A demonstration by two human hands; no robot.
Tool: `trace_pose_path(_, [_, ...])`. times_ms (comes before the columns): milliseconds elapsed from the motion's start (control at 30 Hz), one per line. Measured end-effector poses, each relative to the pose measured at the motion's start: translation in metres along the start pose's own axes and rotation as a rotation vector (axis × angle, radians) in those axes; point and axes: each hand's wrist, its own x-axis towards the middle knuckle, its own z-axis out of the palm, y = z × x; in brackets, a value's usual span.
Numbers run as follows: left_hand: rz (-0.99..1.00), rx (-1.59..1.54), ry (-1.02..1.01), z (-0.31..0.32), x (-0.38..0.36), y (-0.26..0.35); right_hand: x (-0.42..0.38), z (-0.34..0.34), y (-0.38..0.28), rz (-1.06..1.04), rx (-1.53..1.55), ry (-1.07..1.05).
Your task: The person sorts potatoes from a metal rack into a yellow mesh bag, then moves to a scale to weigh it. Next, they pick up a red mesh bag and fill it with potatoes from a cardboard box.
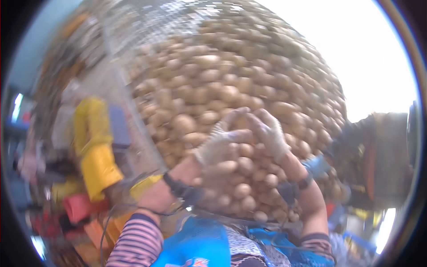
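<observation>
A large heap of tan potatoes (209, 95) spreads in front of me, smeared by motion. Over its near part my left hand (220, 140), in a pale glove, curves its thumb and fingers around a potato (240, 122). My right hand (270, 133), gloved too, comes in from the other side with bent fingers. Its fingertips meet those of the left hand close to that potato. Blur hides whether the right fingers grip anything. Dark bands circle both my wrists.
A straight pale edge (133, 107) bounds the heap on the left. Beyond it are yellow containers (95, 147) and a red one (80, 207). At right, another person's dark sleeve (369, 155) and blue-gloved hand (316, 165) are close to my right forearm.
</observation>
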Motion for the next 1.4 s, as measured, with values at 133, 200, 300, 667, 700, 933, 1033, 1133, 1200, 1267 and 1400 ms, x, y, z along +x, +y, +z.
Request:
trace_pose_path(133, [0.238,-0.151,0.348,-0.036,-0.113,0.029,-0.024,0.027,-0.062,-0.107,0.074,-0.264])
trace_pose_path(200, [0.446,-0.453,0.388,-0.014,-0.115,-0.056,-0.049,-0.055,-0.097,-0.052,-0.364,-0.283])
trace_pose_path(300, [0.377,-1.159,0.492,-0.122,-0.146,-0.238,-0.068,-0.078,-0.030,-0.228,-0.968,-0.269])
trace_pose_path(667, [0.646,-1.010,1.295,-0.319,-0.314,-0.319,-0.160,-0.023,-0.018,-0.073,-0.841,0.000])
trace_pose_path(700, [0.612,-1.162,1.274,-0.310,-0.332,-0.320,-0.168,-0.007,-0.021,0.075,-0.678,0.107])
trace_pose_path(933, [0.296,-1.580,1.258,-0.309,-0.382,-0.452,-0.174,-0.022,0.010,0.084,-0.711,0.108])
trace_pose_path(1033, [0.513,-1.256,1.125,-0.346,-0.380,-0.362,-0.172,-0.009,0.012,-0.329,-1.115,-0.114])
trace_pose_path(1133, [0.925,-0.903,0.471,-0.532,-0.380,-0.315,-0.215,0.104,-0.025,0.120,-0.483,0.028])
trace_pose_path(1200, [0.799,-0.826,0.640,-0.518,-0.370,-0.219,-0.208,0.029,-0.008,0.100,-0.705,0.046])
trace_pose_path(1267, [0.726,-0.847,0.880,-0.487,-0.332,-0.157,-0.221,0.022,-0.017,0.148,-0.759,0.089])
trace_pose_path(1400, [0.641,-0.285,0.513,-0.466,-0.214,-0.142,-0.227,-0.026,-0.014,0.155,-0.637,0.178])
